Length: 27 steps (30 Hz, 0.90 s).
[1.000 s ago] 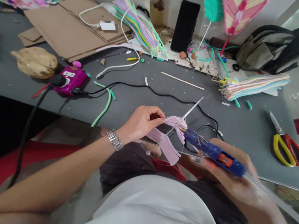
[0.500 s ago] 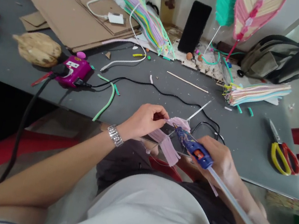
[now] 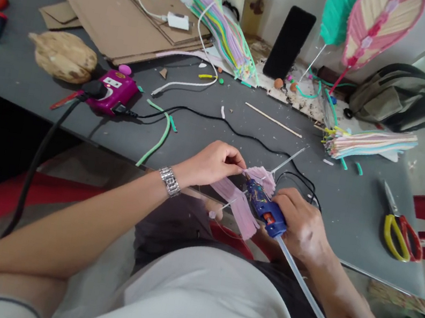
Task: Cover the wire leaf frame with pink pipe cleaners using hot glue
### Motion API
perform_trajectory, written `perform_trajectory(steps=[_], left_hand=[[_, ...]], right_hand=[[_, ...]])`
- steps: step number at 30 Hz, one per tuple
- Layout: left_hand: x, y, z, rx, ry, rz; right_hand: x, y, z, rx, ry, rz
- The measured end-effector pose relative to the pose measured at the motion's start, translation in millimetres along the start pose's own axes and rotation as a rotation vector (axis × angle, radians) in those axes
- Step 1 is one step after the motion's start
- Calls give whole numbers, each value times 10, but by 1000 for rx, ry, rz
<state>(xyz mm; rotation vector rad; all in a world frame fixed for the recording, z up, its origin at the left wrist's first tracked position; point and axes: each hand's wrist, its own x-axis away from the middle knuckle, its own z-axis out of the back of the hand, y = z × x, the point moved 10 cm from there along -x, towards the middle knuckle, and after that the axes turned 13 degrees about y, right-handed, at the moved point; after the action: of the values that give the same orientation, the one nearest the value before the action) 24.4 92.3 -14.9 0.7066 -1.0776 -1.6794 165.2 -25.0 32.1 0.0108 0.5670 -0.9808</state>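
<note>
My left hand (image 3: pixel 215 166), a metal-band watch on its wrist, pinches the tip of a pale pink fuzzy pipe-cleaner piece (image 3: pixel 262 176) over the table's front edge. My right hand (image 3: pixel 300 217) is wrapped round a blue hot glue gun (image 3: pixel 267 210). Its nozzle is at the pink piece, close to my left fingertips; whether it touches, I cannot tell. A long clear glue stick (image 3: pixel 310 292) sticks out of the gun's back. A thin pale stem (image 3: pixel 289 160) extends beyond the piece. Below, a second pink fuzzy section (image 3: pixel 244 214) hangs over my lap.
A purple power adapter (image 3: pixel 114 91) with black cords lies left, beside a tan rounded object (image 3: pixel 64 57). Scissors (image 3: pixel 398 228) lie right. Pipe-cleaner bundles (image 3: pixel 227 34), cardboard (image 3: pixel 127 9), a phone (image 3: pixel 289 43) and a bag (image 3: pixel 397 97) stand or lie toward the back.
The glue gun has swung steeper, its nozzle shifting left toward my left fingertips. The pink piece has tilted, showing more of its face. The whole view has shifted slightly.
</note>
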Motion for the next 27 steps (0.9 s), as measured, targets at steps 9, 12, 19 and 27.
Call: perform_trajectory(steps=[9,12,19,27], left_hand=[[-24,2,10,-4,-8,23],[-28,-14,2,0,-12,21],[-37,-28,-13,27,-18,32],[-62,-6,19,18,-9,44]], right_hand=[[8,8,-25,59,8,43],[-6,2,-29,73,25,61],[-39,6,8,94,42,64],[-17,-4,-23,98,21,87]])
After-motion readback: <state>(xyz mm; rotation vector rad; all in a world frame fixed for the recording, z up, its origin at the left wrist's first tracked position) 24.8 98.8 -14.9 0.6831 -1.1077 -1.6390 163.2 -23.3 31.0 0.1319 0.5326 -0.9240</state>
